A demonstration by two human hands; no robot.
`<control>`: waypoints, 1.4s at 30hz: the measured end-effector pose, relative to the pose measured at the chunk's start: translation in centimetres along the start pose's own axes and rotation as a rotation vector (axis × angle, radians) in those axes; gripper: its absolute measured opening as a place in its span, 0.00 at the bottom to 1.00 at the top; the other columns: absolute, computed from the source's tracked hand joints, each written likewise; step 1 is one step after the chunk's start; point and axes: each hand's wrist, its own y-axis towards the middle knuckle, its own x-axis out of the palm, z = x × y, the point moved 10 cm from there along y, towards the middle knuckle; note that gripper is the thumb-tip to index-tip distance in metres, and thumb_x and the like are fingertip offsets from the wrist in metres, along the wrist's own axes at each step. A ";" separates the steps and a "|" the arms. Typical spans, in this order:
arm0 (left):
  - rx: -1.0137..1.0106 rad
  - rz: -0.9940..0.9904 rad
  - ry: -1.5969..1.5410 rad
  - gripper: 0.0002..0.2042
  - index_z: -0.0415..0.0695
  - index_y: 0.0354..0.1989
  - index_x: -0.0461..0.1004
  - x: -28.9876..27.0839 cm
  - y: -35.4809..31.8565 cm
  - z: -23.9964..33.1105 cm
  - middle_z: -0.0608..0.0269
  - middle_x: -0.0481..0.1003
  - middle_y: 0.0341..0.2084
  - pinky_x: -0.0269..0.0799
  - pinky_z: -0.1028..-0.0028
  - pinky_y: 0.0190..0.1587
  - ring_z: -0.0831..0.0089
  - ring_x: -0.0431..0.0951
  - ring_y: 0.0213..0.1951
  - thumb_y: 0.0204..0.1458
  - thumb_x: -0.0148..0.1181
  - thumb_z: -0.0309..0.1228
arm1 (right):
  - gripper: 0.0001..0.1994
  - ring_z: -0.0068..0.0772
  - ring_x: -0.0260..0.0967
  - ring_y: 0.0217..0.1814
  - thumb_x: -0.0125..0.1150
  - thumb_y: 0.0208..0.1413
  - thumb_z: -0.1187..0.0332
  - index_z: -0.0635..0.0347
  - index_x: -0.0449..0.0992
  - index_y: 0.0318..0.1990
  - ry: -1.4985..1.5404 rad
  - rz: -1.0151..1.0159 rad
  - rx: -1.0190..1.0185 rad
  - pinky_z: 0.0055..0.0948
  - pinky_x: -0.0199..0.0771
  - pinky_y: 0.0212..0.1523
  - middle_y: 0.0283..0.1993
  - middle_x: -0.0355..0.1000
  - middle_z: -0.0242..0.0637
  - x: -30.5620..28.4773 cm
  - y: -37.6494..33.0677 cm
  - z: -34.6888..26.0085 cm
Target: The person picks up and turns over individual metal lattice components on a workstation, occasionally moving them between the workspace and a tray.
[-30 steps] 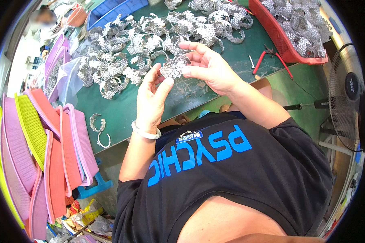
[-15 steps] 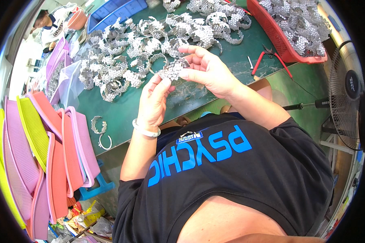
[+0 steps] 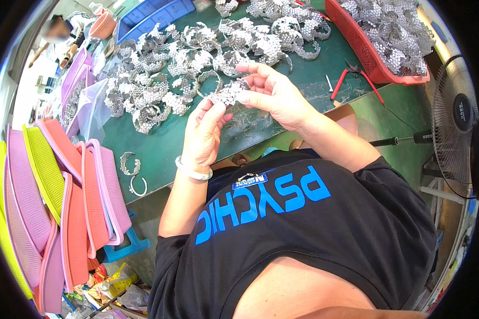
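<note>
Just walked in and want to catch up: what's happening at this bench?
A person holds a silvery mesh strip between the left hand and right hand, above a green table. Many similar strips lie piled on the table, more fill a red basket, and red-handled pliers lie to the right.

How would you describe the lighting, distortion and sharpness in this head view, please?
Head view: even daylight, soft shadows; strong fisheye bend, with a black rim and the green table edge curving; both hands, left hand and right hand, and the silver mesh strip between them look sharp; the stacked pink and yellow trays at the left stretch; the person at top left is blurred.
</note>
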 end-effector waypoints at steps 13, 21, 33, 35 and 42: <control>0.021 0.075 -0.066 0.13 0.42 0.44 0.68 -0.3 -0.1 0.3 0.67 0.72 0.39 0.64 0.80 0.41 0.81 0.70 0.39 0.51 0.55 0.30 | 0.25 0.19 0.64 0.43 0.58 0.50 0.73 0.61 0.59 0.56 -0.004 -0.011 -0.001 0.19 0.65 0.42 0.42 0.68 0.32 0.0 0.1 0.5; 0.094 0.162 -0.072 0.14 0.40 0.41 0.66 -1.0 -0.4 1.0 0.64 0.71 0.37 0.65 0.79 0.42 0.79 0.69 0.39 0.46 0.59 0.25 | 0.24 0.21 0.64 0.44 0.57 0.51 0.73 0.61 0.59 0.56 -0.052 -0.013 0.017 0.20 0.66 0.43 0.45 0.66 0.35 -0.1 0.2 1.0; 0.381 0.375 0.309 0.21 0.38 0.40 0.61 -2.2 -1.2 3.5 0.60 0.69 0.35 0.68 0.79 0.39 0.76 0.72 0.36 0.39 0.66 0.22 | 0.27 0.22 0.61 0.46 0.59 0.48 0.75 0.61 0.58 0.57 -0.369 0.030 -0.180 0.22 0.65 0.47 0.46 0.64 0.36 0.4 -0.5 -1.0; 0.391 0.381 0.332 0.21 0.38 0.40 0.61 -2.1 -1.2 3.6 0.60 0.69 0.35 0.68 0.79 0.38 0.77 0.72 0.36 0.38 0.66 0.22 | 0.27 0.22 0.61 0.46 0.59 0.48 0.74 0.61 0.58 0.57 -0.389 0.039 -0.210 0.22 0.65 0.46 0.46 0.64 0.36 0.5 -0.6 -1.1; 0.372 0.383 0.312 0.21 0.38 0.38 0.61 -2.3 -1.1 3.3 0.62 0.69 0.33 0.68 0.80 0.35 0.78 0.71 0.34 0.39 0.67 0.23 | 0.27 0.23 0.61 0.46 0.60 0.47 0.73 0.61 0.59 0.56 -0.403 0.051 -0.220 0.22 0.64 0.45 0.44 0.64 0.35 0.9 -0.7 -1.3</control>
